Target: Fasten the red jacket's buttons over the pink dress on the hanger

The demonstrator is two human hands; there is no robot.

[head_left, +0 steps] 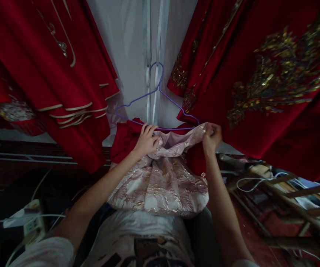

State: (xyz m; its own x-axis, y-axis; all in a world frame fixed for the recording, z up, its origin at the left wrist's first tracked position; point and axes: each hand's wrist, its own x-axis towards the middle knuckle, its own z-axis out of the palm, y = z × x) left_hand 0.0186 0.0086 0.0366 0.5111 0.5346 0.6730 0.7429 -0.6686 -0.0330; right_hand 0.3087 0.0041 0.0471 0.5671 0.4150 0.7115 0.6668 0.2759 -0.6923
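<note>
A pale pink brocade garment [162, 181] with metallic thread lies across my lap, its upper edge raised between both hands. My left hand [147, 140] pinches that edge near the middle, some fingers stretched over the purple wire hanger [145, 95]. Farther right, my right hand [212, 138] is closed on the other end of the edge. The hanger's lower bar runs just above the garment, its hook up by the pale metal rails. Dark red cloth [123, 139] sits under the hanger, behind the garment. Whether the hanger is inside the garment I cannot tell.
Red garments [73, 74] with cream trim hang at the left. On the right hang red garments with gold embroidery [284, 74]. A power strip [33, 220] with cables lies at the lower left. A wooden ladder-like frame [293, 200] stands at the lower right.
</note>
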